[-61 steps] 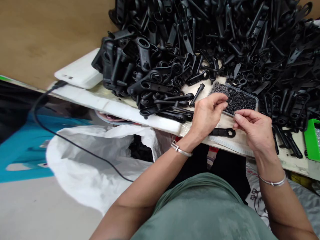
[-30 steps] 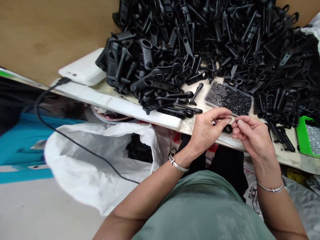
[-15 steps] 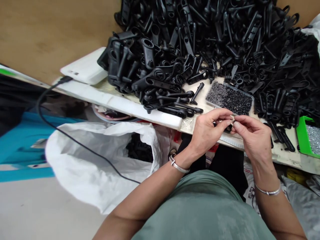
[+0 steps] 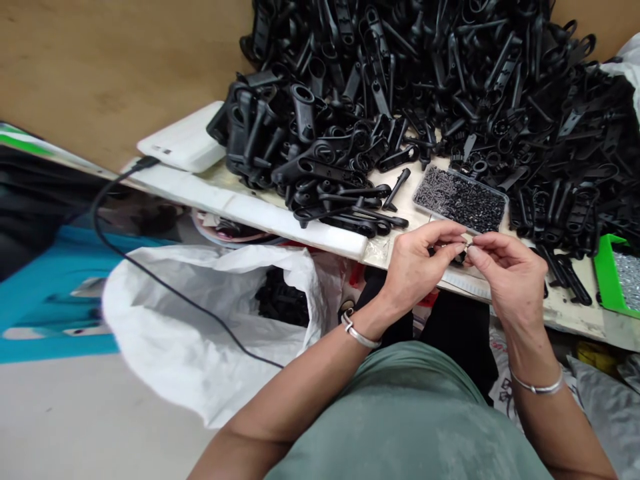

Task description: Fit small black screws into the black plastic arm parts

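Observation:
My left hand (image 4: 423,263) and my right hand (image 4: 513,270) meet over the front edge of the table, thumbs and fingertips pinched close together. Between the fingertips is a tiny piece, too small and covered to name; dark bits show under the left fingers. Just behind the hands lies a clear plastic box (image 4: 506,212) full of small black parts (image 4: 460,197). A single black plastic arm-like part (image 4: 397,189) lies left of the box, apart from my hands.
A large heap of black plastic parts (image 4: 350,80) covers the back of the table. A white power bank-like box (image 4: 183,140) with a black cable (image 4: 165,287) lies at left. An open white sack (image 4: 165,320) stands below; a green tray (image 4: 606,273) sits at right.
The view has shifted slightly, so the table things at left appear a little further right. Both hands keep their pinch, with only a small shift of the fingertips.

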A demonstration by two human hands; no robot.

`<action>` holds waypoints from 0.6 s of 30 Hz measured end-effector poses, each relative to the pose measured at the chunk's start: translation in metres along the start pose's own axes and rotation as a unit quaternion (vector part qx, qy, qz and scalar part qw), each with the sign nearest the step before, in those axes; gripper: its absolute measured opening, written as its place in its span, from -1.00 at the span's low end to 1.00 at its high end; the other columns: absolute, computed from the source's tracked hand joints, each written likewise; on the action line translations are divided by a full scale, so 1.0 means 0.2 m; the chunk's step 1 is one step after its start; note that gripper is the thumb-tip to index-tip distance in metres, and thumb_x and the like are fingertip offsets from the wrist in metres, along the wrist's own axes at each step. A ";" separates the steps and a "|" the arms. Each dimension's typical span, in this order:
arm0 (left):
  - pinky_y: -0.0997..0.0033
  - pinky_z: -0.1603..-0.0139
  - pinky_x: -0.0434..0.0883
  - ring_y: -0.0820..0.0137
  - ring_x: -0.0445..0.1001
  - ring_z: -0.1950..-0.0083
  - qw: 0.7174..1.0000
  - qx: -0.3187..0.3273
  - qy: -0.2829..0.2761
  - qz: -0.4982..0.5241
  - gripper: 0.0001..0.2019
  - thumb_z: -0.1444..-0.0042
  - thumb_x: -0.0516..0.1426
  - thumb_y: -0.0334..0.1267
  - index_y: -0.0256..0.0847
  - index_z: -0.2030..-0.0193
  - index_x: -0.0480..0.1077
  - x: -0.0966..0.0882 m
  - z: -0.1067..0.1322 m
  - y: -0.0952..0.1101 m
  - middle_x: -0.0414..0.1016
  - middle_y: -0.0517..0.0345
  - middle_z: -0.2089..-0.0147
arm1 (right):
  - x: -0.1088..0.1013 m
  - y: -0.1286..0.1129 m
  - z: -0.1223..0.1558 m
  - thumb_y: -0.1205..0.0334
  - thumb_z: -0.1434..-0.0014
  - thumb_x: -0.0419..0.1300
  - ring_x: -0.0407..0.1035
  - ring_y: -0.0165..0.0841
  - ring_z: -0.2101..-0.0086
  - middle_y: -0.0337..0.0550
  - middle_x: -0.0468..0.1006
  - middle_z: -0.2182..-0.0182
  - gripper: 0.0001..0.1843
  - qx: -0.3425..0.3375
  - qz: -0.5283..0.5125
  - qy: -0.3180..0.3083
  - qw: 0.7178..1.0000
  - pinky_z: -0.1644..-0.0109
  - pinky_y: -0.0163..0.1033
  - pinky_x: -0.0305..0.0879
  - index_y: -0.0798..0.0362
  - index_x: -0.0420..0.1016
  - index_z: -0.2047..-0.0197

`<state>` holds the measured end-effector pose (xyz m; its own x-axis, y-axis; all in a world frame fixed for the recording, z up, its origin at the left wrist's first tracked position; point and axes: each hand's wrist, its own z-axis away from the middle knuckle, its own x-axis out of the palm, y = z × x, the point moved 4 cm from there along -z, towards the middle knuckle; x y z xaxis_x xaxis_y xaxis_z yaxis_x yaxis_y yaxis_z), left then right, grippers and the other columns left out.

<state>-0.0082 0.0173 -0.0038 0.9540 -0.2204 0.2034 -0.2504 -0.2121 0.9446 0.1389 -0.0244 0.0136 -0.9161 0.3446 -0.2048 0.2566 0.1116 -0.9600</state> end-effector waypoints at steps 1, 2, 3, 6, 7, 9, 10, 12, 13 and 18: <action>0.52 0.11 0.58 0.45 0.63 0.22 1.000 0.000 0.002 0.004 -0.86 -0.04 0.26 -0.46 -0.24 0.23 0.55 0.00 0.00 0.00 0.65 0.14 0.25 | 0.00 -0.01 0.00 0.28 -0.04 0.40 0.51 -0.43 0.45 -0.27 0.63 0.39 -0.86 -0.005 0.005 0.001 1.000 0.30 -0.29 0.54 0.00 0.61 0.27; 0.53 0.12 0.58 0.45 0.63 0.22 1.000 -0.001 0.004 0.008 -0.86 -0.04 0.26 -0.46 -0.25 0.23 0.55 0.00 0.00 0.00 0.65 0.14 0.26 | 0.00 -0.01 0.00 0.28 -0.05 0.40 0.51 -0.43 0.44 -0.27 0.62 0.39 -0.87 -0.011 0.012 0.003 1.000 0.29 -0.29 0.54 0.00 0.61 0.28; 0.53 0.13 0.58 0.46 0.63 0.22 1.000 -0.003 0.005 0.010 -0.86 -0.04 0.26 -0.46 -0.25 0.23 0.55 0.00 0.00 0.00 0.65 0.14 0.26 | 0.01 -0.02 0.01 0.28 -0.05 0.40 0.52 -0.42 0.43 -0.26 0.63 0.39 -0.87 -0.016 0.022 0.007 1.000 0.28 -0.28 0.55 0.00 0.61 0.28; 0.53 0.14 0.58 0.45 0.63 0.22 1.000 -0.007 0.008 0.004 -0.86 -0.04 0.26 -0.46 -0.25 0.23 0.55 0.00 0.00 -0.01 0.65 0.14 0.26 | 0.01 -0.04 0.02 0.26 -0.05 0.39 0.53 -0.38 0.37 -0.24 0.63 0.36 -0.88 -0.037 0.061 0.024 0.997 0.23 -0.24 0.55 -0.01 0.60 0.28; 0.52 0.13 0.58 0.45 0.63 0.22 1.000 -0.007 0.007 -0.002 -0.86 -0.05 0.26 -0.46 -0.25 0.23 0.55 0.00 0.01 -0.01 0.65 0.13 0.26 | 0.01 -0.04 0.03 0.26 -0.06 0.38 0.53 -0.37 0.36 -0.23 0.63 0.36 -0.89 -0.045 0.071 0.029 0.996 0.22 -0.24 0.56 -0.01 0.60 0.28; 0.52 0.13 0.58 0.45 0.63 0.22 1.000 0.000 0.004 -0.018 -0.88 -0.06 0.25 -0.45 -0.25 0.23 0.55 0.00 0.01 -0.01 0.65 0.13 0.25 | 0.01 -0.05 0.04 0.25 -0.09 0.37 0.54 -0.36 0.35 -0.24 0.64 0.34 -0.90 -0.063 0.086 0.031 0.994 0.20 -0.22 0.56 -0.02 0.61 0.27; 0.52 0.14 0.58 0.45 0.63 0.23 0.999 0.007 0.003 -0.031 -0.88 -0.06 0.25 -0.45 -0.25 0.24 0.55 0.00 0.01 0.00 0.66 0.14 0.25 | 0.01 -0.05 0.05 0.25 -0.10 0.36 0.54 -0.36 0.35 -0.23 0.65 0.33 -0.90 -0.074 0.096 0.031 0.992 0.19 -0.21 0.56 -0.03 0.61 0.26; 0.52 0.16 0.58 0.44 0.63 0.24 0.997 0.025 0.000 -0.071 -0.88 -0.08 0.24 -0.46 -0.22 0.24 0.56 0.00 0.02 0.02 0.66 0.15 0.25 | 0.01 -0.05 0.06 0.24 -0.13 0.34 0.56 -0.33 0.31 -0.23 0.66 0.29 -0.90 -0.102 0.132 0.029 0.986 0.14 -0.18 0.56 -0.05 0.62 0.23; 0.52 0.17 0.58 0.44 0.63 0.24 0.995 0.038 0.001 -0.096 -0.87 -0.09 0.24 -0.47 -0.21 0.24 0.56 0.00 0.02 0.03 0.67 0.16 0.24 | 0.01 -0.05 0.07 0.24 -0.14 0.33 0.56 -0.31 0.29 -0.23 0.67 0.27 -0.88 -0.119 0.157 0.030 0.980 0.11 -0.16 0.56 -0.06 0.63 0.20; 0.47 0.10 0.56 0.41 0.63 0.21 0.959 0.152 0.010 -0.238 -0.86 -0.16 0.19 -0.48 -0.21 0.21 0.54 0.02 0.04 0.09 0.67 0.14 0.22 | 0.01 -0.07 0.10 0.30 -0.19 0.30 0.59 -0.29 0.24 -0.25 0.68 0.19 -0.78 -0.183 0.245 0.041 0.951 0.01 -0.15 0.54 -0.12 0.63 0.09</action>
<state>-0.0098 0.0039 0.0125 0.9746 -0.0122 -0.2236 0.1797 -0.5534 0.8133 0.1284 -0.0433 0.0230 -0.6356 0.5094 -0.5801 0.7501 0.2298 -0.6201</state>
